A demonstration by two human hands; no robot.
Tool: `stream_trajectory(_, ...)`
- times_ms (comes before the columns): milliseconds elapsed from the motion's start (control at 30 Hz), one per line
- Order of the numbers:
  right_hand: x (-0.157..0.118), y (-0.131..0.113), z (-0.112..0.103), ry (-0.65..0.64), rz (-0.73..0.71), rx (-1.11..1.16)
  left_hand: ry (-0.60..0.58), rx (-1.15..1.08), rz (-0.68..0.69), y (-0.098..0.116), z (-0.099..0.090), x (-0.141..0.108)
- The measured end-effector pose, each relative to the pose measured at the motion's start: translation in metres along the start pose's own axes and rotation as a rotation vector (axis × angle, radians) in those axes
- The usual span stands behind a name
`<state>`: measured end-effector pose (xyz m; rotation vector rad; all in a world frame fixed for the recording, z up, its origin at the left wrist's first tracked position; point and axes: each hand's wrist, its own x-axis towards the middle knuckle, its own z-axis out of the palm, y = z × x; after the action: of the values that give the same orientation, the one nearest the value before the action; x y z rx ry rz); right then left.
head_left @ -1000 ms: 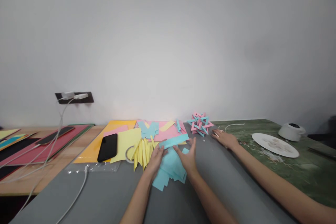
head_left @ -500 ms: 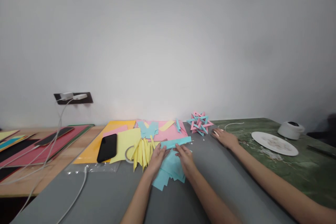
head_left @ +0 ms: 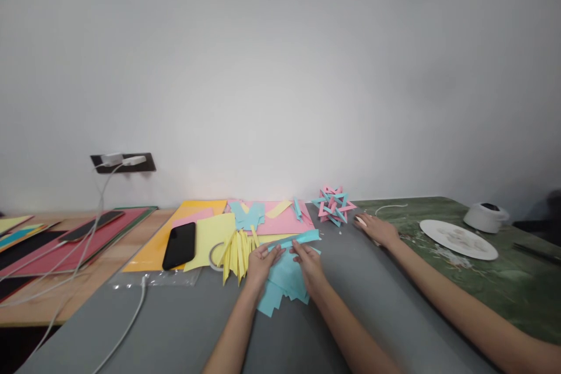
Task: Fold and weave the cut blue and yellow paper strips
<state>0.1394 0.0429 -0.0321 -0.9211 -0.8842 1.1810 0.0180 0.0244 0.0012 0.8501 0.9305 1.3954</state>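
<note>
A blue paper strip (head_left: 309, 236) stretches between my two hands, its free end sticking out to the right. My left hand (head_left: 262, 262) pinches the strip near its left end. My right hand (head_left: 305, 257) grips its lower edge between thumb and fingers. Beneath both hands lies a fanned stack of blue paper pieces (head_left: 283, 283) on the grey table (head_left: 175, 327). Just left of my left hand are several folded yellow paper strips (head_left: 239, 254), next to a roll of tape (head_left: 214, 257) partly covered by them.
Another person's hand (head_left: 376, 229) rests near a pink-and-blue folded paper star ball (head_left: 333, 205). A black phone (head_left: 179, 245) lies on yellow and orange sheets at left. Pink sheet (head_left: 280, 222) is behind. A white plate (head_left: 460, 239) and a white cable (head_left: 131, 327) are also there.
The blue strip has tilted and now looks narrower, with its edge turned toward me. My fingers have closed in on it a little. The other person's hand has hardly moved.
</note>
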Motion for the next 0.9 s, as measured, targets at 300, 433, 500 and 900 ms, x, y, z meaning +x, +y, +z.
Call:
stream_trajectory(300,-0.002,-0.003,0.001,0.078,0.043,0.063,0.097,-0.045,-0.040,-0.004,0.001,0.002)
stream_trajectory(433,0.003,-0.006,-0.003,0.143,0.025,0.068,0.070,-0.029,-0.015,0.001,-0.004,0.004)
stream_trajectory(500,0.006,-0.008,-0.006,0.152,0.030,0.061,0.095,-0.034,-0.005,0.003,-0.006,0.005)
stream_trajectory(900,0.005,-0.006,-0.008,0.248,-0.013,0.035,0.092,-0.003,-0.060,0.002,-0.003,0.003)
